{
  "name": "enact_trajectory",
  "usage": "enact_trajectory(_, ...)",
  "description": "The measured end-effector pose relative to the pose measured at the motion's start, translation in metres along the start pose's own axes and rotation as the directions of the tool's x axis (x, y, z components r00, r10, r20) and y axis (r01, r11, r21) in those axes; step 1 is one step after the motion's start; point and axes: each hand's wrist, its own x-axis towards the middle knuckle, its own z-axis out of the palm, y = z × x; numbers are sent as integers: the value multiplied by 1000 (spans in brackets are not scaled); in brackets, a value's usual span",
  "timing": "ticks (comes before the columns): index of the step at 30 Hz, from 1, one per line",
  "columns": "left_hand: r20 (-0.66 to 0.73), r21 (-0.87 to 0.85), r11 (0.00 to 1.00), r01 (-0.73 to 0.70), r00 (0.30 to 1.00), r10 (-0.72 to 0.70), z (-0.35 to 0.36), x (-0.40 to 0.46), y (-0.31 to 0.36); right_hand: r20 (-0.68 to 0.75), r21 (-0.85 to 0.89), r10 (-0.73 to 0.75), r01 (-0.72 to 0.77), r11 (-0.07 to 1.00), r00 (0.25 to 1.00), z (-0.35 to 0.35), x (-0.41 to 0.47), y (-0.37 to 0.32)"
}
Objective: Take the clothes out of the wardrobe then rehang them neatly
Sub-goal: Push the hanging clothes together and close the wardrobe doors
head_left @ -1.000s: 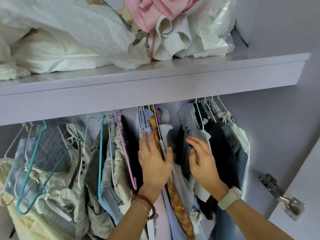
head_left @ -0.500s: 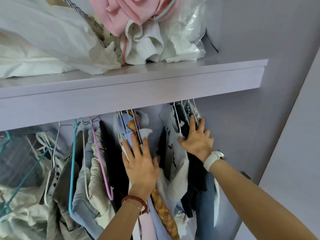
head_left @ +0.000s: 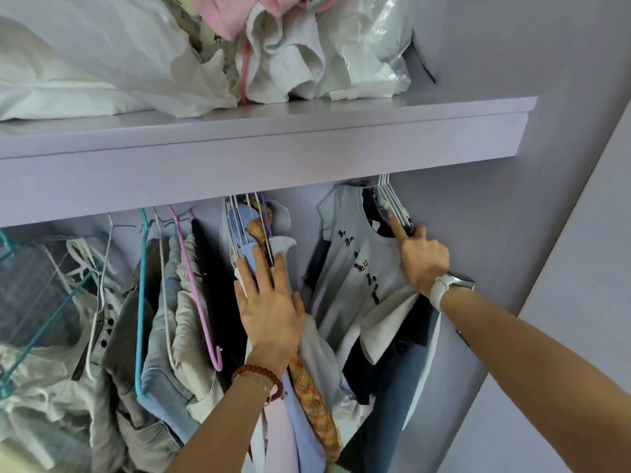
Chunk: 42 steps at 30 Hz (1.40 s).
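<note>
The right hand (head_left: 421, 257) now sits higher and further right than a second ago, up at the white hangers (head_left: 392, 203) with its forefinger raised along them. The grey T-shirt (head_left: 358, 268) bunch has slid right, widening the gap from the left hand (head_left: 269, 308).

Left hand (head_left: 271, 307) flat on hung clothes (head_left: 273, 254); right hand (head_left: 421, 257) grips hangers (head_left: 392, 203).

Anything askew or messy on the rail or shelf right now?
Yes. The pink hanger dangles steeply, bare, among the bunched clothes. On the shelf, crumpled white garments and a plastic bag are piled loosely.
</note>
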Motion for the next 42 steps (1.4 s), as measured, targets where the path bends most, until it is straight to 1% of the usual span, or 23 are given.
enact_trajectory(7,5,43,999,-31,1000,31,4,-2,-4,8,-6,13,-13,1000,1000,11,2,5)
enact_trajectory(10,-4,41,997,-61,998,61,3,-1,-2,-99,31,-12,15,999,995,17,-11,5)
enact_trajectory(12,-9,33,997,-72,997,73,2,-1,-3,-191,51,-76,87,995,979,19,-23,2)
enact_trajectory(14,-8,62,994,-91,996,92,1,0,-5,-269,62,-122,144,988,955,18,-36,0)
enact_trajectory(17,3,118,985,-130,991,130,3,2,-6,-253,53,-132,150,987,958,18,-54,-4)
enact_trajectory(20,7,118,979,-163,986,164,3,1,-4,-217,73,-93,112,991,972,17,-73,-5)
enact_trajectory(22,33,121,979,-165,986,162,-1,-1,-3,-195,98,-73,93,991,978,14,-87,-1)
enact_trajectory(24,55,106,983,-149,988,144,-8,-8,0,-201,127,-62,89,988,978,5,-103,5)
enact_trajectory(26,53,80,980,-182,983,178,-19,-19,8,-226,164,-50,88,983,973,-9,-121,15)
enact_trajectory(30,-9,-91,956,-278,960,278,-47,-56,41,-280,198,-59,118,973,958,-43,-167,41)
enact_trajectory(33,-91,-207,903,-375,927,364,-76,-94,73,-381,227,-76,173,958,922,-70,-215,66)
enact_trajectory(35,-161,-250,853,-459,888,431,-100,-122,97,-454,242,-84,214,946,887,-93,-248,85)
enact_trajectory(38,-282,-303,737,-604,795,537,-138,-158,136,-590,260,-53,251,933,806,-135,-291,114)
enact_trajectory(42,-415,-347,584,-734,679,606,-191,-198,190,-734,280,31,261,924,678,-185,-340,153)
